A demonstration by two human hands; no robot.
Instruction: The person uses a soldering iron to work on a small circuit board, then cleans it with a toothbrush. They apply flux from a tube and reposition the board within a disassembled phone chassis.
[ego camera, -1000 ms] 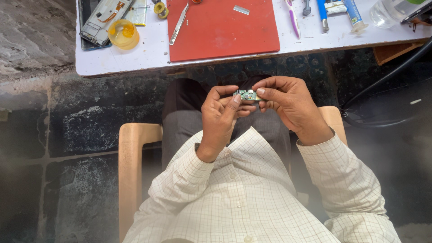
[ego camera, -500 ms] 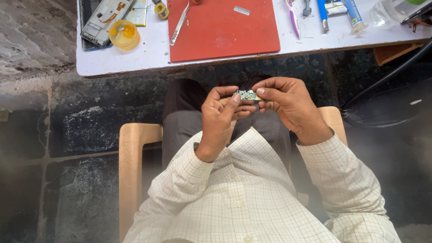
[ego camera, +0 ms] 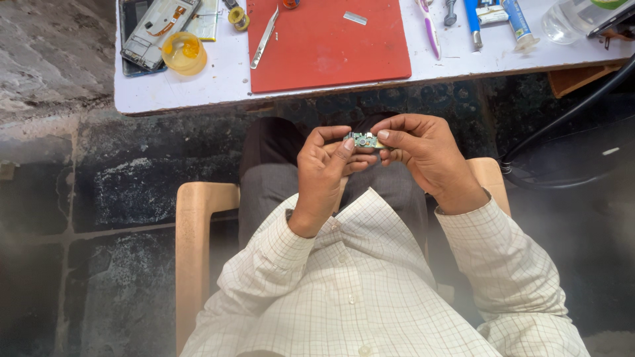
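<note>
While both hands pinch it, the small green circuit board (ego camera: pixel 363 139) sits over my lap, below the table edge. My left hand (ego camera: pixel 327 168) closes thumb and fingers on its end at 9 o'clock; my right hand (ego camera: pixel 423 155) grips the end at 3 o'clock. I judge the work is mid-way: the board is out, the opened phone (ego camera: pixel 155 30) and tweezers (ego camera: pixel 264 39) lie at 11 o'clock on the white table (ego camera: pixel 218 86). Free room is between table and chair arms (ego camera: pixel 195 251).

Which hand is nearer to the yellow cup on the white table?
Left. The left hand sits below and right of the yellow cup; the right hand is farther right. Both hold the small green circuit board over the lap.
</note>
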